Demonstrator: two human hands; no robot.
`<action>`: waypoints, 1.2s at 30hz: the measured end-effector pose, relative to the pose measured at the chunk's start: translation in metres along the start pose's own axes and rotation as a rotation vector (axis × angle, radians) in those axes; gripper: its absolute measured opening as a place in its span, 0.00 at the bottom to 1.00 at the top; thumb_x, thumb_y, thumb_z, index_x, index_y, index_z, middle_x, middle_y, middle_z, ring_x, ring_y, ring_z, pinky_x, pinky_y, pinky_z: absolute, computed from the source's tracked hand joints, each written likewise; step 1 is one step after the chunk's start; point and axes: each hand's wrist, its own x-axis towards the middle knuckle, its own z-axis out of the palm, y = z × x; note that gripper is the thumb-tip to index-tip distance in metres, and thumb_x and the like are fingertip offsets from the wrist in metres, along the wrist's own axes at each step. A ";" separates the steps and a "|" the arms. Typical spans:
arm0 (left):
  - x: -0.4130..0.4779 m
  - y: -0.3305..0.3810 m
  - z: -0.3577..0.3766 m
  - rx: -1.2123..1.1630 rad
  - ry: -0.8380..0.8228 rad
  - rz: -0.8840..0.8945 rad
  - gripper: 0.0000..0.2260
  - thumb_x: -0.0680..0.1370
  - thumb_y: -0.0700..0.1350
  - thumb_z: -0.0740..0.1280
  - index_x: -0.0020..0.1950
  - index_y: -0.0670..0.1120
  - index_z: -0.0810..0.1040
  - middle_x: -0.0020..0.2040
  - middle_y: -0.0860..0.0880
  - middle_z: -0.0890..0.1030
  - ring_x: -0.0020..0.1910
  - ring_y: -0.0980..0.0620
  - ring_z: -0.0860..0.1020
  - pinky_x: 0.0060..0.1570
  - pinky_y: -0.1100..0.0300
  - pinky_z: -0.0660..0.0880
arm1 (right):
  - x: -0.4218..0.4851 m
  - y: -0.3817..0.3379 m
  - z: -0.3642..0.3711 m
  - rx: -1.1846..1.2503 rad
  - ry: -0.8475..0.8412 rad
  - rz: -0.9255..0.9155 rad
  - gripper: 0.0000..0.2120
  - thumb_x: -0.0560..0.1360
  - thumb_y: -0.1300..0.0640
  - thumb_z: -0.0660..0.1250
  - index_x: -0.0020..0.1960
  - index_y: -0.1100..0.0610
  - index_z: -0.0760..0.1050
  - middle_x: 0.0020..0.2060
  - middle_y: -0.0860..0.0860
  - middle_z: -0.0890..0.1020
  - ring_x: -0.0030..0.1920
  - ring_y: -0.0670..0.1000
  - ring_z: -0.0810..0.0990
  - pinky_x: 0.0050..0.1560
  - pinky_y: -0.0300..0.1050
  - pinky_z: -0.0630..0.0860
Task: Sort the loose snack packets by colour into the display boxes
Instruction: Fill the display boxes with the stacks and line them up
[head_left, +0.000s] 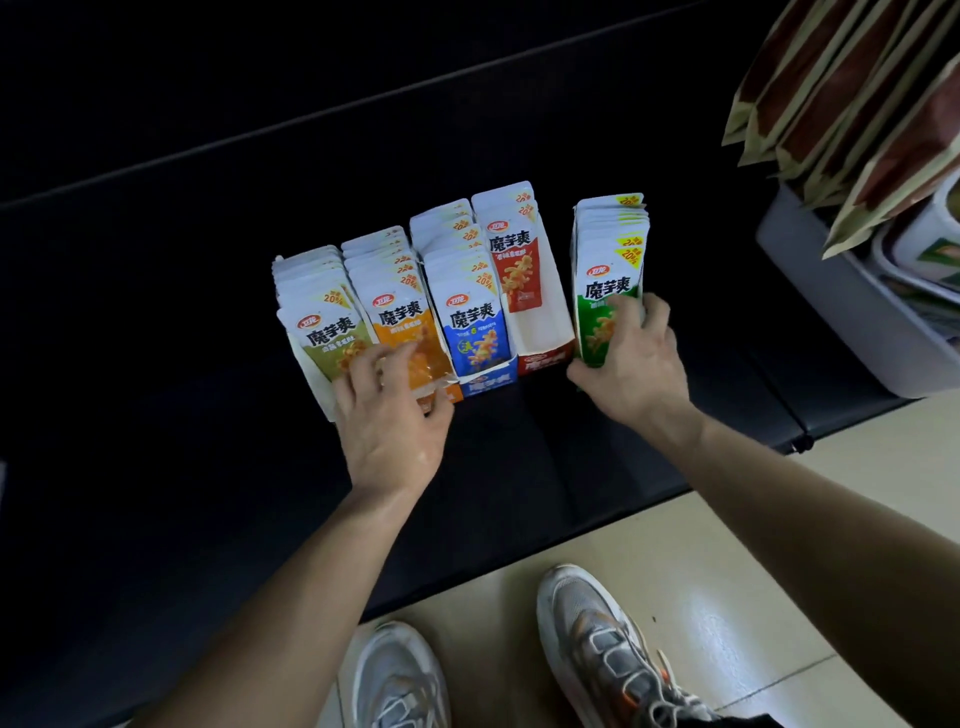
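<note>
2 grey sneakers stand on a pale tiled floor at the near edge of a black padded surface. Both bare forearms reach forward over that surface to a row of snack packets standing upright.

The left hand lies at the front of the row's left end. Its bent fingers rest on the faces of the front olive packets and orange packets, and its thumb is by the torn front lip of the orange box. Whether it actually grips anything cannot be told.

The right hand holds a thick stack of green packets. The thumb is under the stack's lower left corner and the fingers curl over its front and right edge. This stack stands upright just right of the red box, with a narrow dark gap between them.

Between the 2 hands, the blue packets fill a blue box. The red box beside it holds only a few red packets at its back, so its white inner walls show in front.

Further off at the right, a grey bin holds brown-and-cream pouches that lean out over its rim.
</note>
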 end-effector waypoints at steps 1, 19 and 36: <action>-0.001 -0.006 -0.001 0.032 -0.008 -0.043 0.27 0.74 0.54 0.72 0.71 0.50 0.71 0.70 0.45 0.68 0.68 0.40 0.65 0.64 0.44 0.69 | 0.005 -0.001 -0.002 0.012 -0.016 -0.014 0.44 0.69 0.47 0.76 0.76 0.54 0.56 0.74 0.57 0.58 0.69 0.64 0.66 0.63 0.60 0.71; -0.001 -0.045 -0.006 0.078 0.065 -0.158 0.31 0.72 0.58 0.70 0.73 0.54 0.66 0.74 0.43 0.60 0.72 0.39 0.60 0.67 0.41 0.65 | 0.042 -0.021 -0.008 -0.188 -0.066 -0.030 0.46 0.71 0.36 0.71 0.79 0.41 0.47 0.76 0.57 0.55 0.71 0.68 0.63 0.64 0.63 0.72; 0.004 -0.039 0.004 -0.217 -0.050 -0.227 0.27 0.73 0.60 0.72 0.70 0.57 0.68 0.78 0.49 0.53 0.71 0.45 0.69 0.55 0.51 0.76 | 0.045 -0.027 0.003 -0.185 -0.068 -0.096 0.53 0.67 0.36 0.75 0.80 0.42 0.46 0.75 0.57 0.51 0.73 0.67 0.59 0.69 0.65 0.67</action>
